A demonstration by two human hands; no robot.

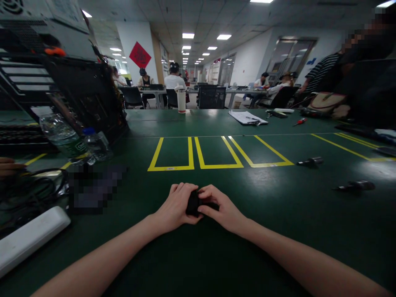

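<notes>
- Black object [192, 204], small and rounded, sits between the two hands at the centre of the frame, low over the green bench [198, 264].
- Left hand [175, 208] curls round its left side; right hand [224, 210] appears to pinch its right edge between thumb and fingers.
- Handling looks under way: the object is in hand, not released. Fingers cover much of it, so what is finished or left cannot be told.
- Yellow tape outlines [191, 154] run across the middle, just beyond the hands.
- Two dark tools, an upper one [310, 161] and a lower one [357, 186], lie at centre right, well apart from the hands.
- Large bottle [62, 136], blue-capped bottle [97, 144], cables [34, 181] and white bar [34, 239] crowd the left side; none blocks the hands.
- Clipboard [247, 117] lies at upper right.
</notes>
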